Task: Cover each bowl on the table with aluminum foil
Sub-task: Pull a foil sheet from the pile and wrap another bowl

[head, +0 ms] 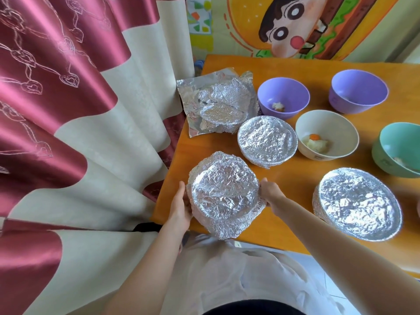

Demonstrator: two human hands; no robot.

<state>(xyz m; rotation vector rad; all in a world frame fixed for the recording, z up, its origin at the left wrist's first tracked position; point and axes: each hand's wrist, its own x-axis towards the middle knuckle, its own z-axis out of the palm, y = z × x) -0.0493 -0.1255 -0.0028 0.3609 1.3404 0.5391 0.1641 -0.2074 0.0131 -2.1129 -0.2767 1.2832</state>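
A pleated red and cream curtain (68,110) fills everything to the left of the left grip, and its lower folds are cut off by the frame. The orange wooden surface (284,178) spreads ahead and to the right of both grips; its far right end runs out of view. A painted cartoon wall (295,26) stands beyond it, only partly seen.

Between the two grips sits the foil-wrapped bowl (223,194), its crumpled skirt overhanging the near edge of the surface (whether its base rests there or is lifted cannot be told). The left grip (180,208) clasps its left side, thumb up along the rim, fingers hidden behind the foil. The right grip (271,193) clasps the opposite side, fingertips tucked under the foil skirt.

Well to the right of the right grip lies a second covered bowl (359,203). Just beyond the held one is a third covered bowl (267,139), and past that a loose foil sheet (216,103), moulded over something that cannot be made out.

Still uncovered, further out from the right grip: a green bowl (400,148), clipped by the frame edge; a cream bowl (327,137) with pale food and an orange bit; a far purple bowl (359,90), contents unclear; and a near purple bowl (283,97) holding a small scrap.
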